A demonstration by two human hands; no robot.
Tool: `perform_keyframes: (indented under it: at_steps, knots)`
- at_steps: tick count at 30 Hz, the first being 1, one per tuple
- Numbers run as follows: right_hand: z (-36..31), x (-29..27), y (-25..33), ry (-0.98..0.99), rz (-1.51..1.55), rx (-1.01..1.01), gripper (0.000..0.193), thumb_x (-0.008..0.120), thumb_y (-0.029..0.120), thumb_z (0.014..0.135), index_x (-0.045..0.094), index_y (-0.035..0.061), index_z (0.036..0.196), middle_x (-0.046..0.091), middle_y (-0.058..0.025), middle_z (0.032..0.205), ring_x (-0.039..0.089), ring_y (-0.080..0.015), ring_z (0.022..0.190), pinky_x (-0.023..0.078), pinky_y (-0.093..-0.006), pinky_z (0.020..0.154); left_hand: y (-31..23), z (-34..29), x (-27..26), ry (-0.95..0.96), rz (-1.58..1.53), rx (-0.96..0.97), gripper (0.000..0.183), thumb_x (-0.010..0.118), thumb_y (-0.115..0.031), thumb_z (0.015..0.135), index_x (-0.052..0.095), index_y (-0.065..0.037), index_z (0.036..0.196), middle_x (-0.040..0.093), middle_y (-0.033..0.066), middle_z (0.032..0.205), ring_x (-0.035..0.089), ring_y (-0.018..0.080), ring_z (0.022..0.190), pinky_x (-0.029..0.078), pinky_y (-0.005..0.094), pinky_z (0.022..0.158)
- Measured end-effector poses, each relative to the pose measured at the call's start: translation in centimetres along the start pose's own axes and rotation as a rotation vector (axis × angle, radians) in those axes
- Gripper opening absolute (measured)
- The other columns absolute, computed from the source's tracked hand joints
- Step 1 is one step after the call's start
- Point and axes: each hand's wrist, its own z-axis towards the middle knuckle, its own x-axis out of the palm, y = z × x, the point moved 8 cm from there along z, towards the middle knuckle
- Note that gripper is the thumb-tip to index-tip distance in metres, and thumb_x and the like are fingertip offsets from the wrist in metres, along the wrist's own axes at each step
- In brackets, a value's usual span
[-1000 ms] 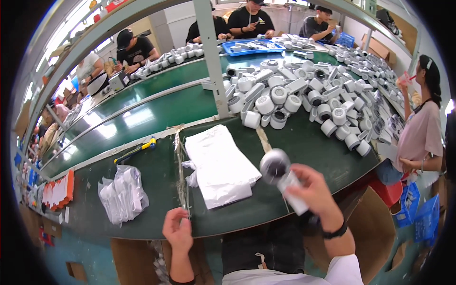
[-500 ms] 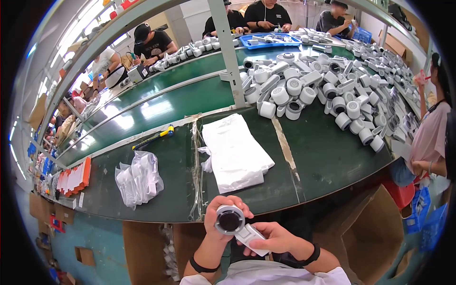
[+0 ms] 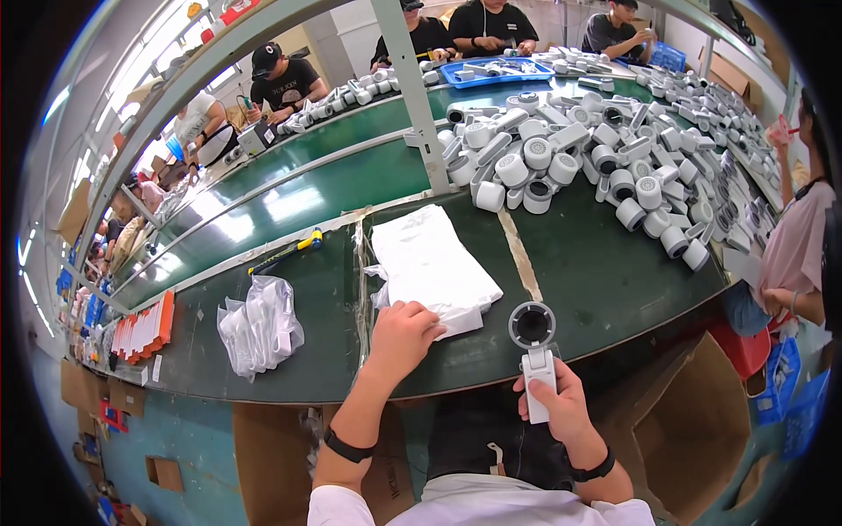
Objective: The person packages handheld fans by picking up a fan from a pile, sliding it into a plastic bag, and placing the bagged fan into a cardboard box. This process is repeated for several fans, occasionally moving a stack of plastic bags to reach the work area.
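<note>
My right hand (image 3: 559, 401) is closed round the handle of a white handheld device (image 3: 538, 375). Its round head, with a dark ring inside a pale rim, points away from me, at the bench's front edge. My left hand (image 3: 405, 340) reaches over the bench, its bent fingers pinched at the near-left edge of a stack of flat white plastic bags (image 3: 430, 254). What lies under the fingertips is partly hidden. To the left, a clear plastic bag (image 3: 260, 328) with several white pieces inside lies on the bench.
A large heap of similar white devices (image 3: 605, 162) covers the far right. A yellow-and-black cutter knife (image 3: 288, 252) lies beyond the clear bag. Orange-and-white boxes (image 3: 145, 329) stand at left. A metal post (image 3: 412, 96) rises mid-bench. An open carton (image 3: 693, 430) is below right. Co-workers sit opposite.
My left hand has let go of the device's head and moved up and left to the white bags. My right hand has carried the device right, turning its head away from me.
</note>
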Motion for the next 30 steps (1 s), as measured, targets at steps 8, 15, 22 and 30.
perform_keyframes:
  at_steps: [8, 15, 22, 30]
  knots:
    - [0.0, 0.8, -0.7, 0.041, -0.04, 0.04, 0.026, 0.061, 0.007, 0.09, 0.056, 0.0014, 0.114, 0.067, -0.0116, 0.094, 0.064, -0.0153, 0.063, 0.054, -0.0291, 0.055, 0.0, 1.3, -1.5, -0.032, -0.122, -0.006, 0.011, 0.071, -0.011, 0.082, 0.068, -0.002, 0.086, 0.065, 0.0122, 0.082, 0.061, 0.0324, 0.077, 0.049, 0.0395, 0.069]
    - [0.6, 2.1, -1.9, 0.206, -0.127, 0.109, 0.032, 0.063, 0.005, 0.09, 0.056, 0.0004, 0.121, 0.067, -0.0086, 0.101, 0.063, -0.012, 0.077, 0.052, -0.0282, 0.069, 0.8, 3.1, -2.2, -0.085, -0.379, -0.157, 0.011, 0.066, -0.009, 0.087, 0.068, 0.001, 0.091, 0.065, 0.0145, 0.084, 0.062, 0.0316, 0.074, 0.049, 0.0359, 0.067]
    - [1.4, 4.7, -0.6, 0.312, -0.5, -0.123, 0.044, 0.069, 0.008, 0.088, 0.054, 0.0041, 0.13, 0.065, -0.0037, 0.1, 0.06, -0.0086, 0.087, 0.049, -0.025, 0.077, -0.1, 3.8, -3.0, -0.035, -0.486, -0.194, 0.011, 0.068, -0.008, 0.086, 0.069, 0.001, 0.092, 0.063, 0.0128, 0.082, 0.062, 0.028, 0.073, 0.049, 0.0348, 0.067]
    - [4.4, 6.0, 0.5, 0.449, -0.633, -0.018, 0.084, 0.068, 0.009, 0.087, 0.018, 0.0119, 0.155, 0.067, -0.0068, 0.088, 0.059, -0.0093, 0.069, 0.049, -0.0252, 0.065, -0.1, 3.1, -3.8, 0.052, -0.561, -0.178, 0.008, 0.067, -0.003, 0.087, 0.069, 0.002, 0.093, 0.064, 0.0074, 0.084, 0.059, 0.0138, 0.072, 0.047, 0.0265, 0.066]
